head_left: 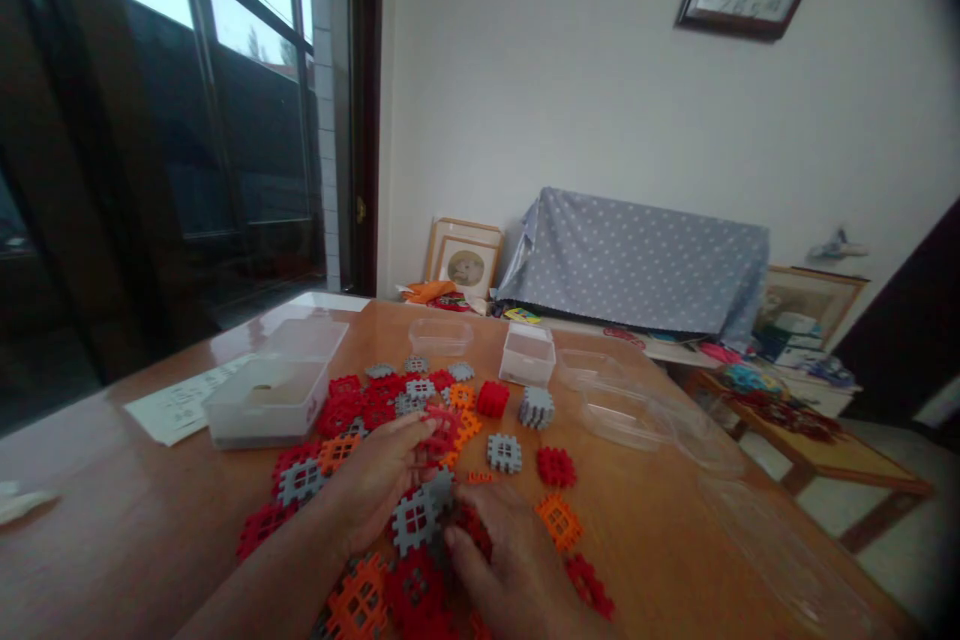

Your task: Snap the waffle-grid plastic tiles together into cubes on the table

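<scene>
My left hand (382, 480) reaches over a pile of flat plastic waffle blocks, its fingers closed on a slightly blurred red waffle block (444, 432). My right hand (514, 555) is curled low beside the pile, thumb and forefinger close to a dark red block (472, 528). What lies within its fingers is mostly hidden. Between the hands, a grey waffle block (415, 520) leans on the pile. Orange blocks (358, 600) and red blocks (416, 590) lie nearest me. Beyond my right hand are a grey stack (536, 407) and a red stack (493, 399).
A clear lidded box (266, 405) stands left on a paper sheet (169, 420). A small white box (527, 355) and clear trays (622, 415) stand at the back and right of the wooden table (675, 540). Single blocks, such as an orange one (559, 520), lie right.
</scene>
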A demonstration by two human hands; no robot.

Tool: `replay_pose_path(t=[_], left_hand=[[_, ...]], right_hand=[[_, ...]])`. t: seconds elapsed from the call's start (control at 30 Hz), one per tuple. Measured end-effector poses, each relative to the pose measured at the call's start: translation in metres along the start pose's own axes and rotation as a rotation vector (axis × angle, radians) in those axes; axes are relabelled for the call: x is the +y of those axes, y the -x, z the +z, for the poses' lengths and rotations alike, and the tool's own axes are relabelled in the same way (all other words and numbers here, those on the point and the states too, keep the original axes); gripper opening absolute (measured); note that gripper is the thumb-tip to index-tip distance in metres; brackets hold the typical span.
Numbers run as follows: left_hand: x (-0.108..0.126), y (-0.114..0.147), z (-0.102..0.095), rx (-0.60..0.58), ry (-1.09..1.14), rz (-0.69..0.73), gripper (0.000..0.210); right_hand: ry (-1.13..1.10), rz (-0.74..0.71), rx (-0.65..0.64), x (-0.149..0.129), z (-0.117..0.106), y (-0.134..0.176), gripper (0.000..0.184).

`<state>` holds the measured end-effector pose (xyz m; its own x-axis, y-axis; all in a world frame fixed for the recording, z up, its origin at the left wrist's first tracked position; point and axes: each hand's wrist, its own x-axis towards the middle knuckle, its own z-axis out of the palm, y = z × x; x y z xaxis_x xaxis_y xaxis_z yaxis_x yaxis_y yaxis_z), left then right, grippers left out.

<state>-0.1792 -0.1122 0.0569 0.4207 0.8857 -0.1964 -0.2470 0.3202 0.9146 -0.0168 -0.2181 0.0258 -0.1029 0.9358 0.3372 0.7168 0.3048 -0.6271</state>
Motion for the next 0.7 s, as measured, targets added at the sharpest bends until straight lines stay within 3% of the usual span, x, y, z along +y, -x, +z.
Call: replay_pose_path(t=[0.17, 0.27, 0.4, 0.7], left_hand=[[-0.009, 0.003, 0.01, -0.114, -0.064, -0.015, 0.023], [-0.011, 0.005, 0.014, -0.17, -0.073, -0.021, 0.024], [-0.013, 0.006, 0.016, -0.223, -0.065, -0.019, 0.02], [-0.016, 0.006, 0.016, -0.22, 0.017, -0.056, 0.021]], right_hand=[[-0.098, 0.124, 0.232, 0.021, 0.008, -0.003, 0.042], [-0.14, 0.144, 0.306, 0.032, 0.011, -0.005, 0.052], [-0.163, 0.128, 0.286, 0.037, 0.01, -0.007, 0.061], [-0.197, 0.103, 0.237, 0.025, -0.001, -0.011, 0.06]])
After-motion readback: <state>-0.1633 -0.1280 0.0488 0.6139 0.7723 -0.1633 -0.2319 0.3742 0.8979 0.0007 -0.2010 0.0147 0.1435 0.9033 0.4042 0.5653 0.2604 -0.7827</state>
